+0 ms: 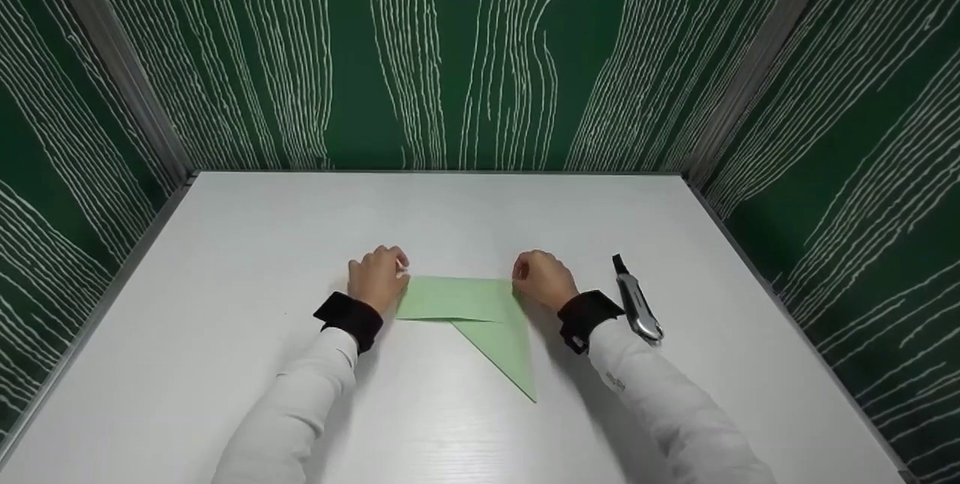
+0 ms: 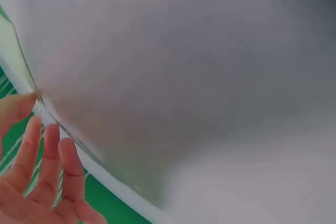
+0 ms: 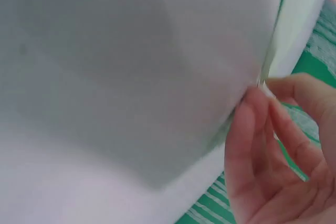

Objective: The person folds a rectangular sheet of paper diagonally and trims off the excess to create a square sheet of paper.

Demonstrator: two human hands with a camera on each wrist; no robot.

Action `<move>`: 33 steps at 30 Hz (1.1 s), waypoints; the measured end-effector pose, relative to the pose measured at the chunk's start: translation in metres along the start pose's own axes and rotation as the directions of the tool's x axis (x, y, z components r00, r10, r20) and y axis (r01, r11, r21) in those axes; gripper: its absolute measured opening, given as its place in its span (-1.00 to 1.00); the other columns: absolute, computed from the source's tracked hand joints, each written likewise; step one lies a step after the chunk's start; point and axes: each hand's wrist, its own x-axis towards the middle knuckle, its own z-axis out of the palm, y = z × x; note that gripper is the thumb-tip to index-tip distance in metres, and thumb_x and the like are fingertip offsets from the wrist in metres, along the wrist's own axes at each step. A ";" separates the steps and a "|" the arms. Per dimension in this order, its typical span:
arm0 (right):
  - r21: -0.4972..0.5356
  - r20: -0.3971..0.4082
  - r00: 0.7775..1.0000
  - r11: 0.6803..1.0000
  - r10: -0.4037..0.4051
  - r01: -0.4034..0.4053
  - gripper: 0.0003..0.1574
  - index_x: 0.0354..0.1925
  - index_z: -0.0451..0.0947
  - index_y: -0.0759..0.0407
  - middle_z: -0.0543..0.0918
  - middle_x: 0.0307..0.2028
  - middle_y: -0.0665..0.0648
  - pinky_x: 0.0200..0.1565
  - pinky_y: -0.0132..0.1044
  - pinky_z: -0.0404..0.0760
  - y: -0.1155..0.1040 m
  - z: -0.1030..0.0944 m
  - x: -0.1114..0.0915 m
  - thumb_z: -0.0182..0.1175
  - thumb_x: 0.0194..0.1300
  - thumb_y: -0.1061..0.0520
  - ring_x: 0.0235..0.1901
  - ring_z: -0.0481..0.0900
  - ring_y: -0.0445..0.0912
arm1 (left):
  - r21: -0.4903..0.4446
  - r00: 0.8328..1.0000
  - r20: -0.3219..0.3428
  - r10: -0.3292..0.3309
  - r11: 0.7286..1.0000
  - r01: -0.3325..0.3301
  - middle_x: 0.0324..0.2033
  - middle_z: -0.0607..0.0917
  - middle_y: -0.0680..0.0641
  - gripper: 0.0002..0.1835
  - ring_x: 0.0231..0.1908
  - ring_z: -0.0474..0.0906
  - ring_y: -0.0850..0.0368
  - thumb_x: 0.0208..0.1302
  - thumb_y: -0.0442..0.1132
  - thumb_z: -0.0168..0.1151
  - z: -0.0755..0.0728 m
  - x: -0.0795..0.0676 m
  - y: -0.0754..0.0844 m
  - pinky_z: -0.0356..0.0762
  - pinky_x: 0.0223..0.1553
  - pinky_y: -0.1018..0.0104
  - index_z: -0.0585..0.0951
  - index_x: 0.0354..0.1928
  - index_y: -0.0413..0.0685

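Observation:
A folded sheet of light green paper (image 1: 461, 298) lies on the white table in the head view, with a flat strip across the top and a triangular flap pointing down at the right. My left hand (image 1: 377, 278) is at the strip's upper left corner. Its thumb (image 2: 18, 109) and index fingertip come close together at the paper's edge, the other fingers loosely extended. At the upper right corner, my right hand (image 1: 545, 279) pinches the paper between thumb and index finger (image 3: 251, 119). Little of the green sheet shows in either wrist view.
A grey and black utility knife (image 1: 637, 308) lies right of the right wrist. The white table (image 1: 255, 221) is bounded by green walls (image 1: 360, 94) with white wavy lines and grey metal posts at the corners. Black bands (image 1: 352, 319) circle both wrists.

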 end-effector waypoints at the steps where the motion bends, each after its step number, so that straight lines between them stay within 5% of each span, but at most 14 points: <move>1: -0.056 -0.019 0.999 0.998 -0.035 0.034 -0.94 -0.24 0.70 0.21 0.69 -0.31 0.14 -0.37 -0.26 0.59 -0.002 0.002 -0.001 0.35 0.28 0.25 -0.39 0.66 -0.07 | 0.032 0.998 -0.012 0.066 0.997 -0.066 -0.16 0.74 -0.13 -0.81 -0.15 0.70 -0.13 0.30 -0.28 0.40 0.002 -0.001 0.002 0.55 -0.02 -0.07 0.69 -0.06 -0.05; 3: -0.161 -0.056 0.992 0.982 -0.112 0.102 -0.83 -0.12 0.72 0.21 0.68 -0.21 0.18 -0.31 -0.13 0.68 -0.005 0.007 -0.003 0.35 0.29 0.27 -0.28 0.70 0.01 | 0.117 0.976 0.000 0.217 0.969 -0.216 -0.06 0.69 -0.17 -0.68 -0.11 0.68 -0.15 0.35 -0.39 0.31 0.006 -0.002 0.006 0.62 -0.09 -0.03 0.63 0.12 -0.04; 7: -0.339 -0.087 0.959 0.913 -0.271 0.227 -0.66 0.06 0.70 0.18 0.68 -0.15 0.20 -0.32 -0.01 0.74 -0.011 0.018 -0.005 0.32 0.31 0.34 -0.19 0.69 0.10 | 0.271 0.891 0.084 0.446 0.850 -0.451 0.01 0.65 -0.17 -0.47 -0.14 0.68 -0.12 0.38 -0.52 0.17 0.010 -0.003 0.009 0.69 -0.16 0.07 0.55 0.31 0.06; 11: -0.461 -0.066 0.903 0.816 -0.424 0.349 -0.71 -0.03 0.74 0.12 0.67 -0.20 0.19 -0.39 -0.08 0.72 -0.014 0.024 -0.006 0.27 0.35 0.36 -0.23 0.64 0.08 | 0.363 0.825 0.150 0.545 0.746 -0.559 -0.03 0.66 -0.12 -0.46 -0.20 0.67 -0.07 0.35 -0.47 0.22 0.010 -0.003 0.009 0.73 -0.21 0.14 0.61 0.28 0.18; 14: -0.514 -0.029 0.872 0.756 -0.489 0.406 -0.77 -0.14 0.76 0.12 0.66 -0.22 0.17 -0.40 -0.13 0.71 -0.015 0.025 -0.008 0.27 0.34 0.37 -0.25 0.64 0.04 | 0.407 0.795 0.165 0.583 0.694 -0.594 -0.06 0.66 -0.09 -0.51 -0.24 0.64 -0.03 0.32 -0.42 0.27 0.010 -0.003 0.008 0.73 -0.28 0.19 0.66 0.21 0.21; 20: -0.618 0.016 0.854 0.667 -0.520 0.417 -0.80 -0.26 0.75 0.19 0.65 -0.28 0.16 -0.42 -0.22 0.70 -0.015 0.026 -0.009 0.31 0.26 0.43 -0.33 0.63 0.00 | 0.486 0.764 0.156 0.626 0.625 -0.611 -0.13 0.69 -0.06 -0.63 -0.29 0.64 0.02 0.28 -0.41 0.30 0.011 -0.004 0.006 0.70 -0.34 0.23 0.73 0.08 0.10; 26: -0.659 -0.010 0.857 0.648 -0.516 0.383 -0.85 -0.33 0.74 0.23 0.65 -0.33 0.16 -0.44 -0.23 0.71 -0.015 0.029 -0.013 0.35 0.22 0.44 -0.37 0.64 -0.01 | 0.614 0.745 0.144 0.651 0.532 -0.583 -0.29 0.73 0.01 -0.80 -0.31 0.68 0.12 0.27 -0.39 0.34 0.014 -0.010 0.008 0.67 -0.30 0.33 0.77 -0.09 -0.05; 29: -0.664 -0.034 0.860 0.654 -0.509 0.361 -0.87 -0.32 0.76 0.26 0.65 -0.34 0.16 -0.46 -0.23 0.71 -0.016 0.030 -0.016 0.33 0.25 0.42 -0.38 0.64 -0.01 | 0.642 0.756 0.115 0.644 0.533 -0.551 -0.37 0.71 0.01 -0.86 -0.38 0.66 0.15 0.29 -0.41 0.32 0.018 -0.013 0.011 0.64 -0.37 0.36 0.76 -0.17 -0.11; 33: -0.652 -0.074 0.872 0.685 -0.484 0.325 -0.87 -0.27 0.76 0.29 0.64 -0.32 0.17 -0.47 -0.22 0.71 -0.019 0.032 -0.020 0.30 0.29 0.41 -0.38 0.65 0.00 | 0.666 0.788 0.051 0.613 0.567 -0.484 -0.45 0.65 0.02 -0.92 -0.49 0.60 0.18 0.32 -0.33 0.32 0.023 -0.020 0.017 0.59 -0.49 0.38 0.77 -0.27 -0.12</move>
